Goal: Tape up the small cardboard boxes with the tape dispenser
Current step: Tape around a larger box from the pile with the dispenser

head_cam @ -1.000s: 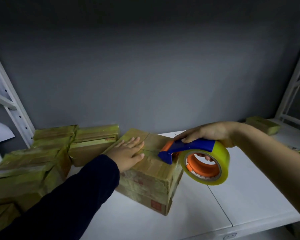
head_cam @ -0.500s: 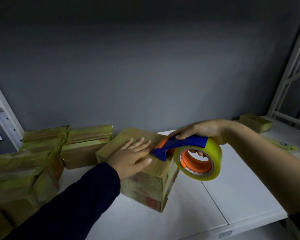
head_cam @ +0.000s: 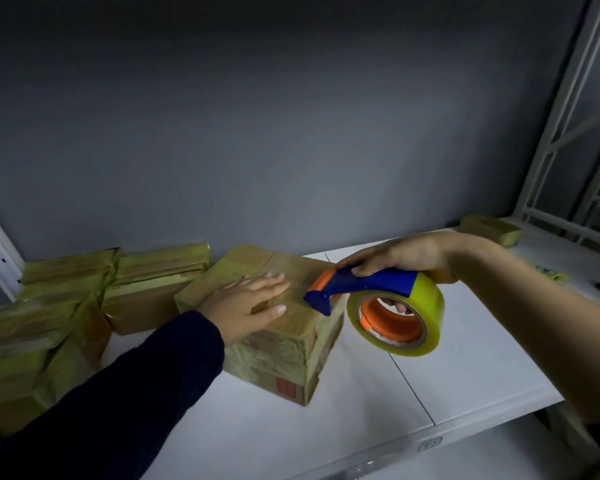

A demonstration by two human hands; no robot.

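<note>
The box sits mid-shelf, turned so one corner points near. The left hand lies flat on its top with straight fingers, pressing down and curled round nothing. The right hand has its grip closed on the dispenser: fingers lie along the blue handle and others show through the orange core of the roll.

The relation that matters is at the box's right top edge. The dispenser's blue nose rests there, just right of the left fingertips and apart from them. The handle runs left to right, so the roll hangs off the box, right of it and above the shelf. The box therefore lies left of the grip, with the blade end toward it and the roll away from it.

I judge that the next stroke runs along that same left-right line. It either goes across the top toward the flat hand or comes down over the right face. The left hand is the nearer one for smoothing the strip, but its fingertips sit in the path of any leftward pull and would have to give way. Whether a strip is already stuck at the nose cannot be told.

A pile of boxes stands at the left, and one more box is far right.
</note>
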